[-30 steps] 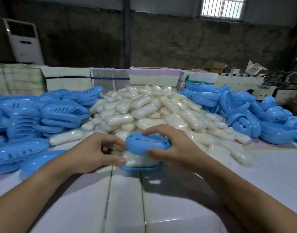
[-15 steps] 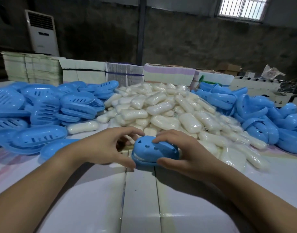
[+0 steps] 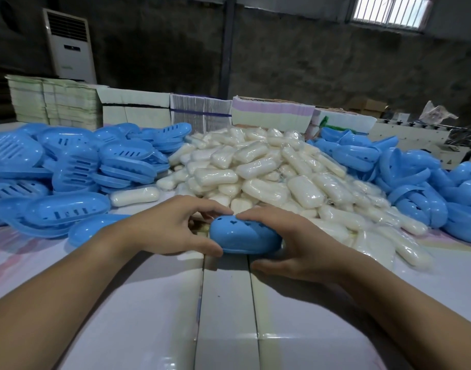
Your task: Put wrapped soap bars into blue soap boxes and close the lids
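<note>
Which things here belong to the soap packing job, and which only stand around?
Part of the job:
blue soap box, gripped by left hand and right hand
pile of wrapped soap bars
empty blue boxes

Only standing around:
stacks of flat cartons
air conditioner
window

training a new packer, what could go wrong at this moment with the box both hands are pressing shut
1. The soap box looks closed, but both hands cover its ends, so one end may not have caught.
2. The left hand has its thumb at the seam, where it could get nipped.
3. The soap pile slopes right behind the right hand; a bump could send bars sliding.
</note>
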Available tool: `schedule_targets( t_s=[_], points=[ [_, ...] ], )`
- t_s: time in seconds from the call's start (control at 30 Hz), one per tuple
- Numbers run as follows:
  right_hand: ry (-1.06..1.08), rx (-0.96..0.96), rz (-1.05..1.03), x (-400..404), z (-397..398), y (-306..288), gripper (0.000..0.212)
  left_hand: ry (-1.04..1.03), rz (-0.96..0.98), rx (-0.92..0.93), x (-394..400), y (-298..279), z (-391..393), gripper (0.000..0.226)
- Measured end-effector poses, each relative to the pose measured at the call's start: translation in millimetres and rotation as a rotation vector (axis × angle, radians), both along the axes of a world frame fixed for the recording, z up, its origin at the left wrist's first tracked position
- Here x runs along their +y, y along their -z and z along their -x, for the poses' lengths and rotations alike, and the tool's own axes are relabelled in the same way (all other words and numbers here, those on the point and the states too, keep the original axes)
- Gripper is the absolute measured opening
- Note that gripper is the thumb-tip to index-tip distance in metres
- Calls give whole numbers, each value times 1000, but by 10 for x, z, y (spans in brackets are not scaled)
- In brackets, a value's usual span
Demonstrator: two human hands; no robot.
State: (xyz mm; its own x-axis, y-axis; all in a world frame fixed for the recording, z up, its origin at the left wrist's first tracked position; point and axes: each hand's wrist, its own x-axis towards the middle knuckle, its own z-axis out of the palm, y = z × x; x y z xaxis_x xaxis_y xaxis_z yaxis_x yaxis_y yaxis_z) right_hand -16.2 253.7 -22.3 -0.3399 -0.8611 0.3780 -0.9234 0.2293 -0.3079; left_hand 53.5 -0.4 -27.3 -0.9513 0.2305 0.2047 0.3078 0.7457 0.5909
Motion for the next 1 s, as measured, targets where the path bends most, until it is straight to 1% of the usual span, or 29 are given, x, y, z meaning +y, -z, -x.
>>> schedule_targets(
  t_s=[0.1, 0.23, 0.3, 0.37, 0.47, 0.57, 0.63, 0.7, 0.8, 0.87, 0.93, 1.0],
  points=[
    [-2, -8, 51, -15, -3, 12, 61, 31, -5, -39, 14, -19, -17, 60],
    [-4, -13, 57, -12, 11, 20, 53, 66, -31, -47, 23, -31, -32, 34],
    [0, -17, 55, -3, 23, 21, 50, 69, -59, -24, 23, -34, -34, 27],
    [4, -14, 58, 6, 25, 24, 49, 84, -69, -22, 43, -35, -44, 30],
    [-10, -68, 93, -8, 9, 37, 47, 94, -61, 21, 92, -14, -39, 42],
    [-19, -101, 133, -22, -6, 38, 50, 91, -57, 137, 137, 16, -16, 38],
    [-13, -96, 162, -3, 0, 28, 53, 98, -85, 173, 154, 20, -15, 35],
    [-5, -85, 190, 16, 4, 26, 50, 105, -109, 189, 168, 18, -8, 32],
    [-2, -111, 207, 35, 6, 18, 48, 109, -89, 239, 181, 19, 11, 32],
    [-9, -191, 182, 36, 19, -34, 49, 75, -7, 349, 178, 35, 13, 39],
    [13, -354, 151, 28, 42, -118, 50, 22, 115, 494, 201, 35, 3, 50],
    [50, -455, 123, 15, 70, -176, 55, -1, 173, 567, 246, 15, -8, 56]
  ],
)
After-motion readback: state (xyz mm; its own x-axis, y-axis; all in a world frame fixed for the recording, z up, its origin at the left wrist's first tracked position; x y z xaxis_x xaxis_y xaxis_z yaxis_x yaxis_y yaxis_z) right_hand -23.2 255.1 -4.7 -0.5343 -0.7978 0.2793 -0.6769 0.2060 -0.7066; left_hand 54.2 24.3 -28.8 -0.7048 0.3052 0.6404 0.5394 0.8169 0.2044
